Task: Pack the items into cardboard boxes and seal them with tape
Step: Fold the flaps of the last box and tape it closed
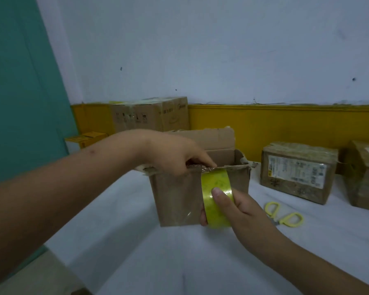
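At the centre of the frame we see a small open cardboard box (179, 199) standing on a white-covered table (158, 262), its top flaps up and its worn near rim facing us. The left hand (175, 154) reaches in from the left edge and pinches the near top rim of the box, fingers curled closed on the cardboard and on the loose end of the clear tape there. The right hand (239, 207) comes up from the lower right and grips a yellowish roll of tape (216, 199), thumb pressed on its outer face and fingers wrapped behind, the roll held upright against the front wall of the box. A strip runs from the roll up to the rim under the left fingers. Just right of the right hand, yellow-handled scissors (283, 213) lie flat on the table. At mid right a sealed parcel with a printed label (296, 171) sits on the table, with another parcel (364, 177) beside it at the right edge. Behind the open box, against the yellow wall band, stands a larger printed carton (153, 116).
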`<move>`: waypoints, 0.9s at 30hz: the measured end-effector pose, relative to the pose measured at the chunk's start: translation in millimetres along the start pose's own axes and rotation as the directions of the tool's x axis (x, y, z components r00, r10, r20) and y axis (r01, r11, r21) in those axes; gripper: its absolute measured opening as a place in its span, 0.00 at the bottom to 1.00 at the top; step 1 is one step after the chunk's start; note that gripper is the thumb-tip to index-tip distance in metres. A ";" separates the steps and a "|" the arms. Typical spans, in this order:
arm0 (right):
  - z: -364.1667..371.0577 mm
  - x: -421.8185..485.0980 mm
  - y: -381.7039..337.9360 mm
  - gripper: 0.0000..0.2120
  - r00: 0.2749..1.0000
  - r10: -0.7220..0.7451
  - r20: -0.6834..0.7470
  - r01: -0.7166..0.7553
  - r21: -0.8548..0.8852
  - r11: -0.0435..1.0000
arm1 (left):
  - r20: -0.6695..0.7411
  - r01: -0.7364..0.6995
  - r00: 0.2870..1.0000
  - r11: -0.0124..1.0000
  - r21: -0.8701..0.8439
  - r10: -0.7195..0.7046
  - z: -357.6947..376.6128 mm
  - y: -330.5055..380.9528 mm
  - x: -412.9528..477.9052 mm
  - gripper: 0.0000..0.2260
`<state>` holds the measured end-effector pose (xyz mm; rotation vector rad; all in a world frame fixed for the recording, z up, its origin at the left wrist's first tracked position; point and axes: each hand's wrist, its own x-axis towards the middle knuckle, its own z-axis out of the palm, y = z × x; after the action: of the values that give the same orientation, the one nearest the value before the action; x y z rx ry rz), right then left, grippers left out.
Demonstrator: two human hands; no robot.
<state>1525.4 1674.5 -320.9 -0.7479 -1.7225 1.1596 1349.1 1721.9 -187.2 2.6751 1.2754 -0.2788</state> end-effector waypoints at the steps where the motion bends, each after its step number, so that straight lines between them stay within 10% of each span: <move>1: -0.6 2.9 0.3 0.24 1.000 0.005 -0.017 -0.005 0.032 0.999 | 0.053 0.006 0.999 0.997 -0.071 -0.002 -2.3 -1.8 -0.4 0.25; 5: -1.3 11.3 -1.9 0.22 0.999 0.020 -0.047 -0.014 0.125 0.992 | -0.032 0.043 0.998 0.946 -0.322 -0.056 3.4 -10.0 2.0 0.23; 20: 11.3 19.0 -4.0 0.22 0.992 0.027 -0.126 0.013 0.306 0.952 | -0.424 -0.061 0.904 0.968 -0.243 -0.050 18.0 -28.1 34.6 0.19; 27: 6.7 4.4 24.1 0.25 0.961 0.276 -0.009 -0.267 0.211 0.940 | -0.413 0.036 0.892 0.939 -0.343 -0.185 35.5 -46.3 50.8 0.24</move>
<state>1517.5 1684.6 -342.7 -0.8908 -1.4681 1.4785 1340.9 1780.7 -236.9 2.4508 1.4418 0.5198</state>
